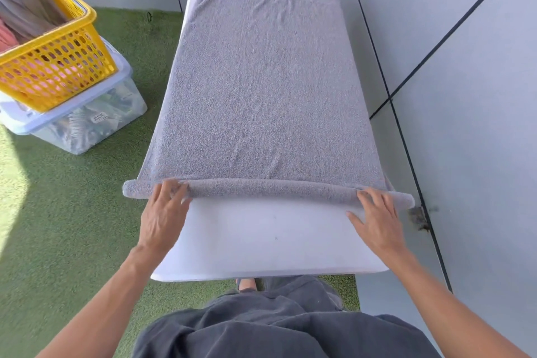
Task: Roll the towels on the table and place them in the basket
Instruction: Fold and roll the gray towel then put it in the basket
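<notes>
A grey towel [261, 81] lies spread along the white table [261, 241], covering most of it. Its near edge is rolled into a thin tube [270, 187] that runs across the table's width. My left hand [164, 212] presses on the roll's left end with straight fingers. My right hand [376, 218] presses on the right end the same way. The yellow basket [58, 67] stands to the left on the ground, with grey and pink cloth inside it.
The basket sits on top of a clear plastic box [87, 119] with a pale lid, on green artificial turf [72, 212]. Grey wall panels [450, 96] run close along the table's right side and behind it.
</notes>
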A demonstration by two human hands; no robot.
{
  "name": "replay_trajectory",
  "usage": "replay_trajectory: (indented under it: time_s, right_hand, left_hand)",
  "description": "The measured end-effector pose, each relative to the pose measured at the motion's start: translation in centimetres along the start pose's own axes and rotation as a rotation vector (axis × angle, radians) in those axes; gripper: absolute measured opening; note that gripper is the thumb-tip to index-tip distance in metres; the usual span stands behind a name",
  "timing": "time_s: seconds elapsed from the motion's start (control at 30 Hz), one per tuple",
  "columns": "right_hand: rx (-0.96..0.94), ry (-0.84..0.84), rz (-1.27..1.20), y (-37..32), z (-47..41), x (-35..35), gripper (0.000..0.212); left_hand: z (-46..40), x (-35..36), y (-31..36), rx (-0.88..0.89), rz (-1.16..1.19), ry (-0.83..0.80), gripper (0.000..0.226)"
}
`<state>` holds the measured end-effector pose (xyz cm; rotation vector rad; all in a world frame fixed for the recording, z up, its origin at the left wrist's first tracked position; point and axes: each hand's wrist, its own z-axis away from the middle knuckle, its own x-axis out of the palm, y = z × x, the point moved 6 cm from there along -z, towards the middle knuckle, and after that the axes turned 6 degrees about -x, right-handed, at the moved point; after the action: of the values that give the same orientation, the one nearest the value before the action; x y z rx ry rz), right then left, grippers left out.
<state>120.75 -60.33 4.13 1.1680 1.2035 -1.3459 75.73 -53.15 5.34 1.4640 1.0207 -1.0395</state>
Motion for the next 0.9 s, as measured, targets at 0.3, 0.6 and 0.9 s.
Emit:
replay_trajectory:
  time_s: [0.3,0.6,0.9]
  right_hand:
    - [-0.020,-0.226,-0.086,1.4,-3.2,-0.7,0.023]
    - [0.117,0.002,-0.408,2.2,-4.0,-1.5,0.026]
    - [0.022,0.011,-0.103,0.2,-2.2,0.9,0.049]
  left_hand:
    - [-2.5,0.6,-0.9,-0.053,-0.058,-0.164,0.024]
    - [-5.3,0.8,-2.4,-0.194,0.218,-0.227,0.025]
    - [-1.8,2.0,0.9,0.035,0.037,-0.097,0.037]
